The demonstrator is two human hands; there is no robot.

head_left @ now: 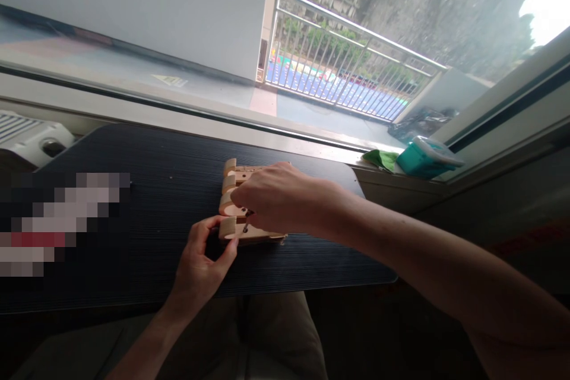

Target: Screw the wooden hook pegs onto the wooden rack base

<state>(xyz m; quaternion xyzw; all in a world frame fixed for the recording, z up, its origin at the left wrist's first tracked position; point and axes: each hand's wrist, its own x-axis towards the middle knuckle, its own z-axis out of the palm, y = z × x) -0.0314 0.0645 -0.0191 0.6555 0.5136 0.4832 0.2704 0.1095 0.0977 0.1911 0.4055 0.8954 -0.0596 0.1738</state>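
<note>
A pale wooden piece (262, 230) lies on the dark table, with several rounded wooden lugs along its left side and small dark holes in its top. My left hand (200, 255) pinches the lug at its near left corner between thumb and fingers. Above the piece, my right hand (271, 193) is closed round a thin-shafted tool (246, 223) like a screwdriver. The shaft points down at a hole beside the nearest lug. My palm hides the tool's handle, and the hand covers much of the wooden piece.
The dark table (146, 225) stands against a window sill. A teal box with a clear lid (425, 157) and a green cloth (380, 160) sit on the sill at the right. A white slatted appliance (33, 136) is at the left, near a blurred-out patch. Outside runs a metal railing (351, 59).
</note>
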